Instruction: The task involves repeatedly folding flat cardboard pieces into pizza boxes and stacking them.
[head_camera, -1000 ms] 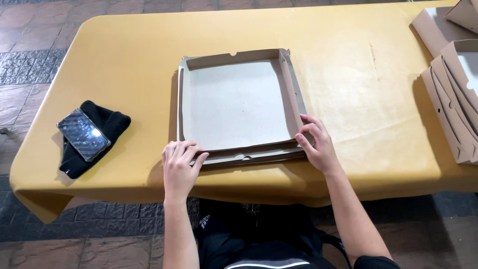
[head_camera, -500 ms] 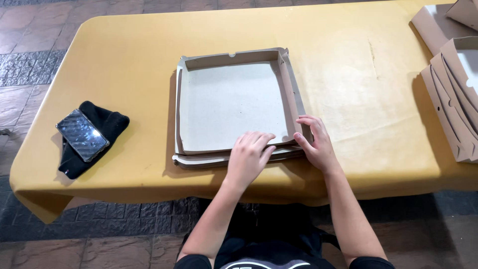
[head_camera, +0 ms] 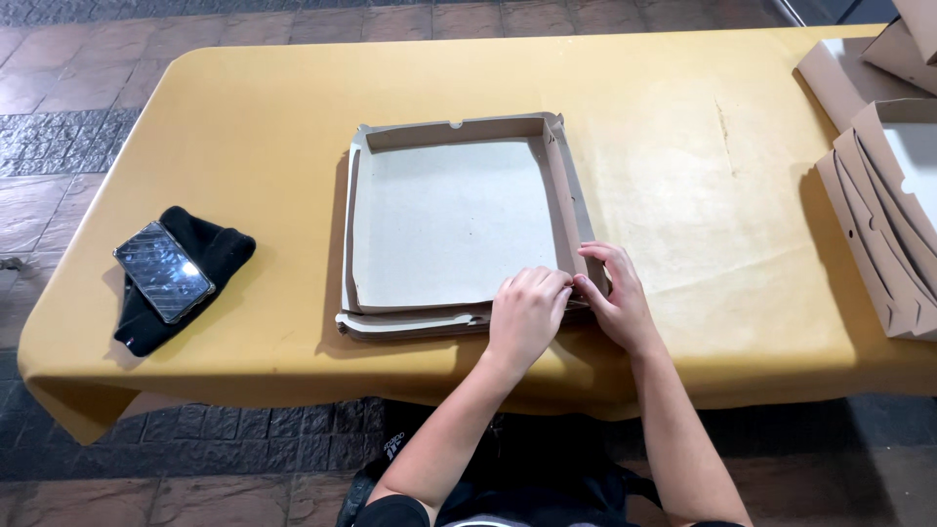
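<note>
A flat, half-folded cardboard box [head_camera: 454,220] lies open in the middle of the yellow table [head_camera: 683,195], its side walls partly raised. My left hand [head_camera: 527,314] rests on the box's near right corner, fingers curled over the front flap. Right beside it, my right hand [head_camera: 613,298] grips the same corner from the outside, fingers pinching the right wall where it meets the front edge. The two hands touch each other at the corner.
A phone [head_camera: 163,270] lies on a black cloth [head_camera: 200,268] near the table's left edge. A stack of folded cardboard boxes [head_camera: 893,210] stands at the right edge. A tiled floor [head_camera: 59,117] surrounds the table.
My left hand slid from the box's near left corner across the front edge to the near right corner, joining my right hand, which stayed put.
</note>
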